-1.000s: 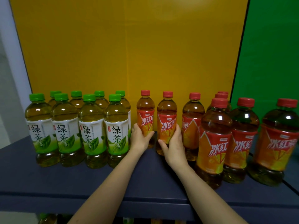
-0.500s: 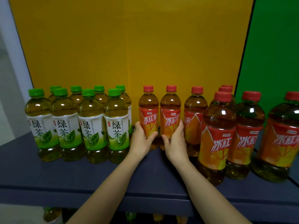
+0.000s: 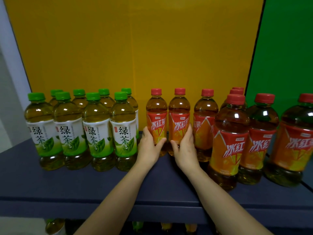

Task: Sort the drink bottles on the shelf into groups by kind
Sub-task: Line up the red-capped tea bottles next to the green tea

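Several green-capped green tea bottles (image 3: 96, 129) stand in two rows at the left of the dark shelf (image 3: 67, 187). Several red-capped iced black tea bottles fill the middle and right. My left hand (image 3: 149, 148) grips the lower half of one red-capped bottle (image 3: 156, 114) at the back. My right hand (image 3: 183, 146) grips the red-capped bottle (image 3: 179, 114) right beside it. These two bottles stand upright and nearly touch. A third red-capped bottle (image 3: 205, 119) stands just right of my right hand.
A yellow panel (image 3: 135, 48) backs the shelf, with a green panel (image 3: 284, 48) at the right. Three large red-capped bottles (image 3: 230, 141) stand near the front right. More bottles (image 3: 54, 226) show on a lower shelf beneath the front edge.
The two held red-capped bottles have come closer together and a little toward the back. Both hands stayed on them.
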### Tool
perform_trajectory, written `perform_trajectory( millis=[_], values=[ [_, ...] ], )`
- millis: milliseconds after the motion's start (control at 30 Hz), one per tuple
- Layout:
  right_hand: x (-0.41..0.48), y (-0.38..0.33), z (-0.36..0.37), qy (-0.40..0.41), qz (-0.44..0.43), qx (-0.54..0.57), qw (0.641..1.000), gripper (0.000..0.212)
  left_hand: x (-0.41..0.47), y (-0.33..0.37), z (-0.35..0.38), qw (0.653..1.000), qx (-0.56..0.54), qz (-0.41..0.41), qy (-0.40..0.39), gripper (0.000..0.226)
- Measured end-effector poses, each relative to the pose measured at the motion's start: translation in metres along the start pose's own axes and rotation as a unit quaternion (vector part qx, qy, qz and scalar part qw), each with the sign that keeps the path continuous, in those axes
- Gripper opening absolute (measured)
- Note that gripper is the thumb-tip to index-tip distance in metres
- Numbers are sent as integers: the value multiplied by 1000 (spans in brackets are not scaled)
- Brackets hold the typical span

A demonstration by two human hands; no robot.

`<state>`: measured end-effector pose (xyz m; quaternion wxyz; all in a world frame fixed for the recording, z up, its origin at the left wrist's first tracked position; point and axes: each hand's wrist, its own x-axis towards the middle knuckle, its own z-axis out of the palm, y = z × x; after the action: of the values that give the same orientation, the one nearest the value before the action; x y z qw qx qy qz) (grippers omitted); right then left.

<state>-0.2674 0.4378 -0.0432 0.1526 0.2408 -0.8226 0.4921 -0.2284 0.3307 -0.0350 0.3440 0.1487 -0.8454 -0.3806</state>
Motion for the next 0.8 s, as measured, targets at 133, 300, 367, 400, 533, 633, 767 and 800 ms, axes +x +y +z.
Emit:
perform_trajectory(
  millis=[133, 300, 367, 400, 533, 633, 767, 800],
  values=[
    [-1, -2, -1, -4, 6, -1, 1000, 83, -1, 3, 2, 1000, 4, -18, -8, 69],
    [-4, -4, -8, -13, 8, 3, 1000, 76, -9, 6, -4, 999, 4, -26, -38, 82],
    [-9, -7, -15, -23, 0, 6, 1000, 71, -16, 6, -8, 999, -5, 1, -38, 82],
    [-14, -9, -20, -29, -10, 7, 1000, 69, -22, 7, -11, 999, -11, 22, -28, 79],
    [-47, -19, -50, -46, -56, 3, 997, 57, -52, 16, -22, 981, -51, 151, 107, 42],
    [-74, -23, -74, -18, -90, -5, 996, 48, -61, 26, -23, 968, -104, 216, 77, 23],
    [-96, -21, -99, 71, -110, -26, 991, 38, -56, 42, 0, 972, -117, 193, -65, 31],
    [-99, -19, -103, 102, -111, -34, 988, 37, -54, 45, 8, 974, -111, 179, -86, 38]
  ],
)
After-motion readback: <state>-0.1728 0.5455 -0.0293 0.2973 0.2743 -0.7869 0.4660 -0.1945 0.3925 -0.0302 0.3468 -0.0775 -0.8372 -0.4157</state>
